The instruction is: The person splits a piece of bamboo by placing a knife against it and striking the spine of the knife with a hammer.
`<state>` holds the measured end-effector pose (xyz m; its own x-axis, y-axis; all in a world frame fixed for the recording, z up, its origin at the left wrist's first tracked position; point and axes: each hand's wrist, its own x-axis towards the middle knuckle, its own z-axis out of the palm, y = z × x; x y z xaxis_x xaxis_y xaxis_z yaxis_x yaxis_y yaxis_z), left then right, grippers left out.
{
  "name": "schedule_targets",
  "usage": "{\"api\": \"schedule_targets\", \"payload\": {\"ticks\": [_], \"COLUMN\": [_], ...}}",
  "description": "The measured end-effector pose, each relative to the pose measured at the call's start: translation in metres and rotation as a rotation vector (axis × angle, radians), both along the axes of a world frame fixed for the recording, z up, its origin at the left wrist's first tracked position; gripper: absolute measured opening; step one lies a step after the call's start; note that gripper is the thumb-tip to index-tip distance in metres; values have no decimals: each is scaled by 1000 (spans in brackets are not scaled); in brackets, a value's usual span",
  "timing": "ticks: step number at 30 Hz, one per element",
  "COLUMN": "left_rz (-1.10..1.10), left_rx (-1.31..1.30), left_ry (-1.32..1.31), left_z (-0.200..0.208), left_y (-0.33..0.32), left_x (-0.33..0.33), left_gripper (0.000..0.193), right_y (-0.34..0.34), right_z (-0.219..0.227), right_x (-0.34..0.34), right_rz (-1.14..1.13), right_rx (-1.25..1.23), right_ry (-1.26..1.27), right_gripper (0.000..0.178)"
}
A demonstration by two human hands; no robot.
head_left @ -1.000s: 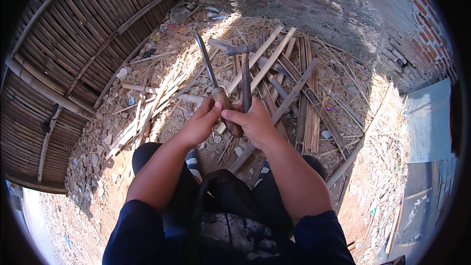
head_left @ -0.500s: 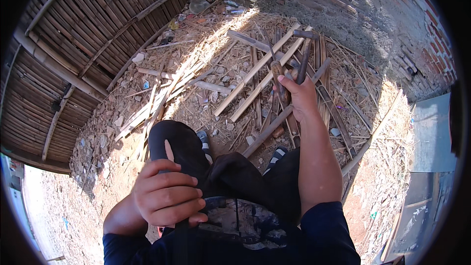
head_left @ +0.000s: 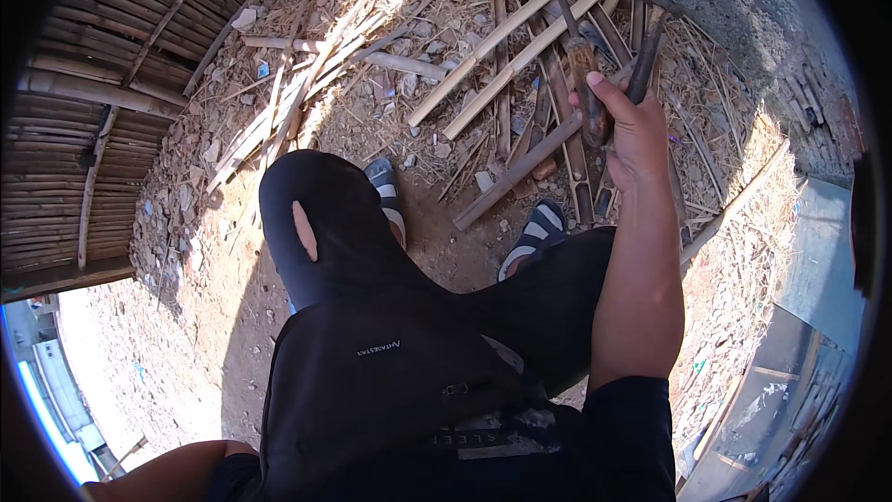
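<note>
My right hand [head_left: 635, 139] is closed around two tools at once. One is a hammer [head_left: 650, 46] with a dark handle, its head pointing away from me. The other has a worn wooden handle [head_left: 585, 84] and a narrow, pointed metal blade; whether it is a knife or a chisel, I cannot tell. Both are held above the wood pieces on the ground. Only part of my left arm [head_left: 172, 474] shows at the lower left, its hand out of the picture. A black bag [head_left: 372, 372] lies across my lap and front.
Pale split bamboo strips [head_left: 506, 42], darker sticks and a round pole [head_left: 516, 172] lie crossed before my sandalled feet. Rubble and straw cover the ground. A bamboo wall [head_left: 65, 158] stands left, a masonry wall [head_left: 771, 28] at far right, with grey sheets [head_left: 822, 242] below it.
My left hand has left the picture at the lower left. The black bag has come into view over my lap. My right hand, still holding both tools, has shifted right and away.
</note>
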<state>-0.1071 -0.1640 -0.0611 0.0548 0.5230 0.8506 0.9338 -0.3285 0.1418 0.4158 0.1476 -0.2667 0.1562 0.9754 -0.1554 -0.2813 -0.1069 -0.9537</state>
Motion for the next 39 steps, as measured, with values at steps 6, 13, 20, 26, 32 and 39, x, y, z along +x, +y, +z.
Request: {"api": "schedule_targets", "payload": {"ticks": [6,13,20,26,32,39], "left_rz": [-154,-629,-855,-716,-724,-238], "left_rx": [-120,-1047,-1697,-1653,-1468,-1569], "left_ry": [-198,-297,-184,6,259,-18], "left_z": [-23,-134,-128,-159,-228,-360], "left_y": [37,174,228,304,419,542], "left_x": [11,118,161,179,224,242], "left_gripper": [108,90,82,60,56,64], "right_y": [10,7,4,0,5,14], "right_z": [11,23,24,23,29,26], "right_x": [-4,-1,26,41,25,22], "right_rz": [-2,-11,-104,-155,-164,-213], "right_rx": [-33,42,91,87,21,1], "right_ry": [33,14,2,-64,-33,-42], "right_gripper": [29,29,28,32,30,34]}}
